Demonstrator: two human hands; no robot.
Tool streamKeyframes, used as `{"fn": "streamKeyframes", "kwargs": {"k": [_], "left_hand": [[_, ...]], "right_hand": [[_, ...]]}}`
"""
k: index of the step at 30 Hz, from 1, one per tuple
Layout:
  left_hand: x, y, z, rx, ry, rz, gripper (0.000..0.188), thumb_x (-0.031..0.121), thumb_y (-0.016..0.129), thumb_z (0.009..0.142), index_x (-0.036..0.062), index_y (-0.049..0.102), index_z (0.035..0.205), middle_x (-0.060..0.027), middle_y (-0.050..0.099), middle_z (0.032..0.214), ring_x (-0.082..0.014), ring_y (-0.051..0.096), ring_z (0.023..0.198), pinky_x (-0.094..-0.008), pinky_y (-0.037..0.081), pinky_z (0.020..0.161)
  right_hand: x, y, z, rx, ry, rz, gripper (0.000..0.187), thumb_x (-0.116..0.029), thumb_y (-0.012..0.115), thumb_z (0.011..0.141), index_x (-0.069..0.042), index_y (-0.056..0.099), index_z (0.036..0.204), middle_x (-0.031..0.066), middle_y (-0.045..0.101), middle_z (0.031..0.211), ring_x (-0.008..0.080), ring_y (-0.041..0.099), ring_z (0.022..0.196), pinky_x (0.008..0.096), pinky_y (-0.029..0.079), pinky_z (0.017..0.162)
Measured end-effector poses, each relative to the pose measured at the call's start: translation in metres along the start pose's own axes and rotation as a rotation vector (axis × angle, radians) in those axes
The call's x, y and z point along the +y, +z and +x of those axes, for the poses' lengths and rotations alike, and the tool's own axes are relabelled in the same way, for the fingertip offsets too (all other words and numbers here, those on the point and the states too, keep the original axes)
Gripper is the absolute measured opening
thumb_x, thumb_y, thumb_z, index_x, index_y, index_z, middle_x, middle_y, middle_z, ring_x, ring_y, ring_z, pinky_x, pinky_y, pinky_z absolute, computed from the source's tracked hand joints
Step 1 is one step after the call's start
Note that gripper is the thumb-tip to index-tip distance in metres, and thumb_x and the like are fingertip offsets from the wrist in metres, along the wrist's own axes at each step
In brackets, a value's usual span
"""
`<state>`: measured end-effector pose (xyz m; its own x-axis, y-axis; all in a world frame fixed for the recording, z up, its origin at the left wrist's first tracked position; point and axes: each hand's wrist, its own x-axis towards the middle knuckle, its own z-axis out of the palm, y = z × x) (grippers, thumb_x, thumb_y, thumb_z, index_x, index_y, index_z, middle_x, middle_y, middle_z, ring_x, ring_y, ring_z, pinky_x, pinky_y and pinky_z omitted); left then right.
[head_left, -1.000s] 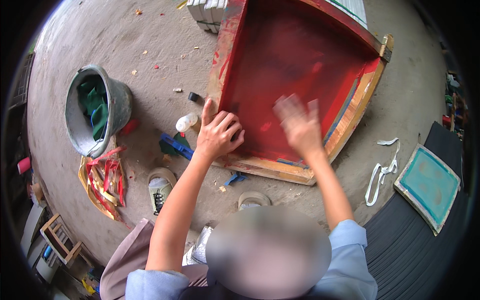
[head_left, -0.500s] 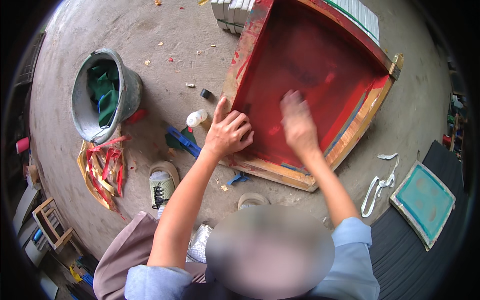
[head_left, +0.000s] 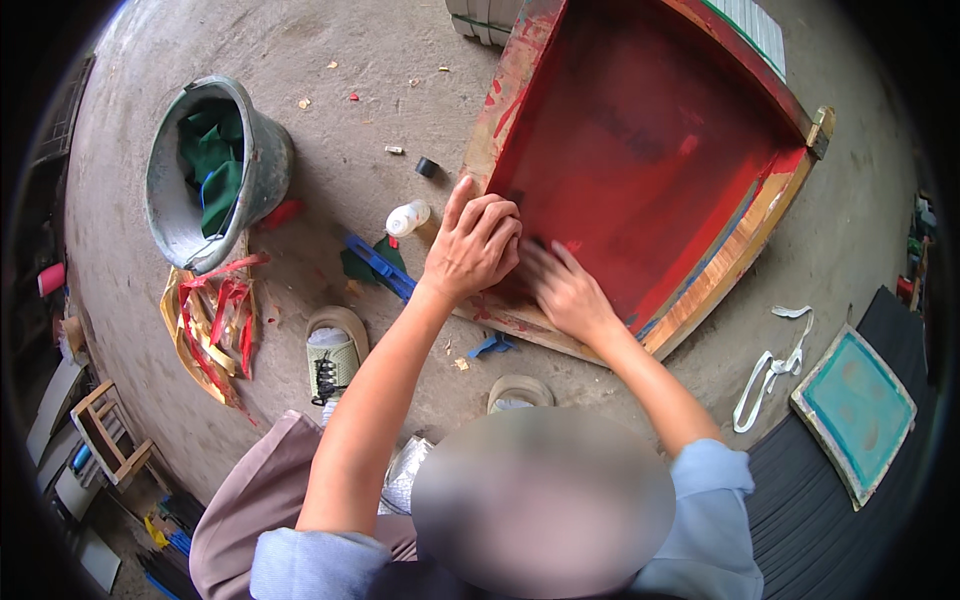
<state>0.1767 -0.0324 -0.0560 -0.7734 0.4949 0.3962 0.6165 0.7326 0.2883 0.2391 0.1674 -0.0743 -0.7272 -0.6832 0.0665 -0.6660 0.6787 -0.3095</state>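
Large four-sided wooden frame with a red-stained inner panel, two bare hands at its near left corner.

Frame (head_left: 735,257): centre to far right, over the grey concrete floor (head_left: 345,60); panel (head_left: 640,150) darker toward the middle. Left hand (head_left: 472,245): fingers half curled over the near left corner; firmness of grip cannot be told. Right hand (head_left: 568,295): just beside it, over the panel's near edge, blurred, fingers loosely extended, thumb apart. Left of frame: small translucent white bottle (head_left: 408,217), short black cylinder (head_left: 427,167), long blue plastic tool (head_left: 380,267). Far left: grey bucket (head_left: 270,160) with green cloth (head_left: 218,165) inside. Near right: teal rectangular panel with pale border (head_left: 858,398).
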Motion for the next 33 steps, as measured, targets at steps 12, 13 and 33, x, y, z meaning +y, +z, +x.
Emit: {"fn": "streamKeyframes", "kwargs": {"k": [12, 13, 33], "left_hand": [[0.002, 0.002, 0.002, -0.018, 0.018, 0.019, 0.015, 0.016, 0.07, 0.07, 0.0181, 0.061, 0.082, 0.0038, 0.057, 0.095, -0.0149, 0.056, 0.1, -0.0509, 0.028, 0.114], [0.0, 0.003, 0.002, -0.016, 0.02, 0.022, 0.015, 0.016, 0.07, 0.07, 0.0181, 0.061, 0.082, 0.0038, 0.057, 0.095, -0.0148, 0.056, 0.101, -0.0508, 0.028, 0.114], [0.005, -0.005, 0.001, -0.117, -0.041, 0.098, 0.012, 0.019, 0.07, 0.071, 0.0206, 0.064, 0.081, 0.0051, 0.058, 0.095, -0.014, 0.056, 0.1, -0.0511, 0.023, 0.114]], "right_hand": [[0.005, -0.004, -0.009, 0.022, 0.246, -0.135, 0.05, -0.021, 0.055, 0.088, -0.009, 0.052, 0.137, 0.0059, 0.044, 0.148, 0.0217, 0.033, 0.142, 0.0539, 0.014, 0.117], [0.008, -0.002, -0.023, 0.023, 0.169, -0.164, 0.049, -0.021, 0.055, 0.088, -0.014, 0.054, 0.136, 0.0011, 0.046, 0.147, 0.0171, 0.035, 0.141, 0.0527, 0.011, 0.118], [0.064, -0.047, 0.023, 0.42, 0.806, -0.223, 0.053, -0.019, 0.053, 0.093, -0.006, 0.044, 0.143, 0.0086, 0.036, 0.153, 0.0288, 0.022, 0.146, 0.0595, 0.015, 0.116]]}}
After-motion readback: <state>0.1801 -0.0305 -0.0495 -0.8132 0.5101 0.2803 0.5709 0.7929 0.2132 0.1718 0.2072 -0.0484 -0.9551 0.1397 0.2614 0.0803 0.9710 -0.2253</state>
